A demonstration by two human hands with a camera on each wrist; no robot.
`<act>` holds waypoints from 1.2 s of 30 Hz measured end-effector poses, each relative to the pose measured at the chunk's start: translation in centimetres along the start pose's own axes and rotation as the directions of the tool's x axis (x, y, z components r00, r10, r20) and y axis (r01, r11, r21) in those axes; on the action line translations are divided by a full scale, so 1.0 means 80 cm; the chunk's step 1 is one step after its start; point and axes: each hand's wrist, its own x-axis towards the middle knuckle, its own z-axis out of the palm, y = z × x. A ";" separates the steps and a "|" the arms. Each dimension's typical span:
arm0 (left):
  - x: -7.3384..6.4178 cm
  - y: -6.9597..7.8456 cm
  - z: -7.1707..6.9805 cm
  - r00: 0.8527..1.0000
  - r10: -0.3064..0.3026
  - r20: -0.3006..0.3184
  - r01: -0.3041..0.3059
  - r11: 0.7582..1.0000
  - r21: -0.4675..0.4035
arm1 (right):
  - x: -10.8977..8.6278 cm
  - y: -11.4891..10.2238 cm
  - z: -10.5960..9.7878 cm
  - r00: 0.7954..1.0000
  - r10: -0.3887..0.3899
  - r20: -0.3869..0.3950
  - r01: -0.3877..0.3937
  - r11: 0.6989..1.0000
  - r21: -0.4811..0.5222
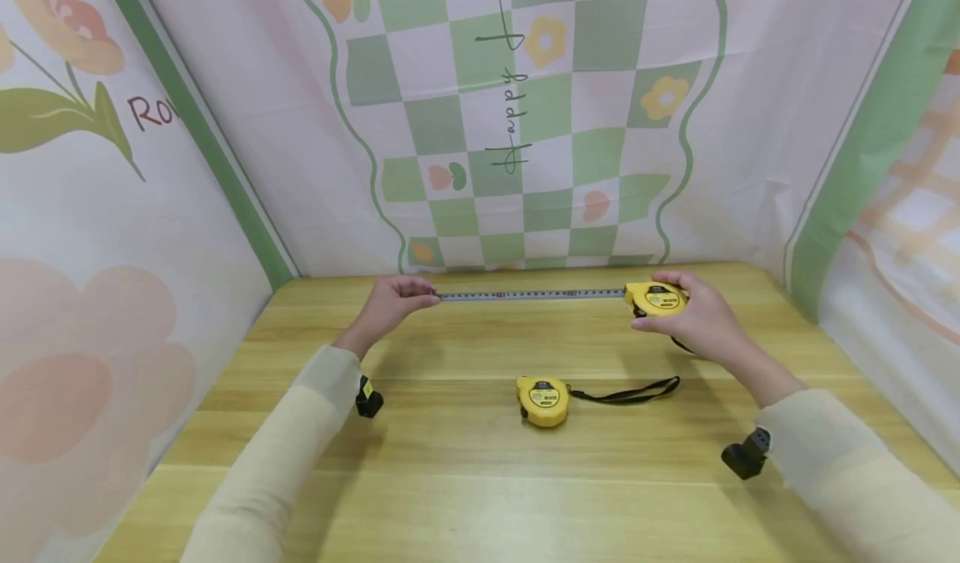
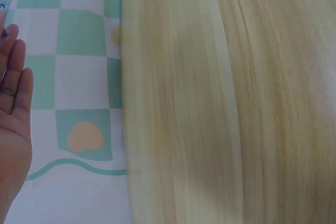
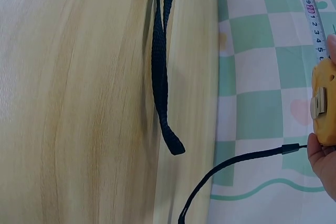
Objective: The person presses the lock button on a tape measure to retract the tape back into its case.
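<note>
In the head view my right hand (image 1: 697, 309) grips the yellow case of a tape measure (image 1: 658, 299), thumb below and fingers above. Its blade (image 1: 532, 294) is drawn out to the left, straight and level near the table's far edge. My left hand (image 1: 393, 304) pinches the blade's free end between thumb and fingers. The right wrist view shows the case's metal belt clip (image 3: 319, 103) and a black wrist cord (image 3: 231, 161) hanging from it. A second yellow tape measure (image 1: 543, 402) lies on the table, its black strap (image 1: 630, 394) stretched to the right.
A wooden table (image 1: 487, 496) spans the area below the hands. Behind it hangs a cloth (image 1: 607, 37) with green checks and flowers, and printed curtains (image 1: 67, 213) stand at both sides. Black wrist cameras (image 1: 744, 456) sit under both sleeves.
</note>
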 end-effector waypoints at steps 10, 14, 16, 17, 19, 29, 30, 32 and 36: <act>0.000 0.001 0.006 1.000 0.026 -0.002 -0.026 1.000 0.006 | 0.000 -0.005 0.003 1.000 0.002 -0.003 -0.002 1.000 0.004; 0.003 0.000 0.007 0.999 0.034 0.002 -0.034 0.999 -0.008 | 0.000 -0.007 0.004 1.000 0.007 0.001 -0.007 1.000 0.013; 0.004 0.000 0.008 0.999 0.035 0.001 -0.035 0.999 -0.010 | 0.000 -0.008 0.005 1.000 0.007 0.002 -0.008 1.000 0.016; 0.004 0.000 0.009 0.999 0.034 0.002 -0.034 0.999 -0.010 | 0.000 -0.007 0.005 1.000 0.007 0.003 -0.007 1.000 0.017; 0.005 0.000 0.010 0.999 0.034 0.004 -0.034 0.999 -0.009 | 0.000 -0.007 0.006 1.000 0.008 0.003 -0.008 1.000 0.022; 0.007 0.006 0.018 1.000 0.018 0.007 -0.018 1.000 0.002 | 0.004 -0.006 0.011 1.000 0.001 0.002 -0.001 1.000 0.028; 0.007 0.007 0.019 1.000 0.017 0.004 -0.017 1.000 0.004 | 0.004 -0.007 0.011 1.000 0.002 0.004 -0.002 1.000 0.030; 0.008 0.008 0.020 1.000 0.015 0.001 -0.015 1.000 0.000 | 0.004 -0.008 0.012 1.000 0.008 0.004 -0.008 0.999 0.033; 0.009 0.009 0.022 1.000 0.014 -0.003 -0.014 1.000 -0.004 | 0.005 -0.012 0.013 1.000 0.017 0.007 -0.017 0.999 0.038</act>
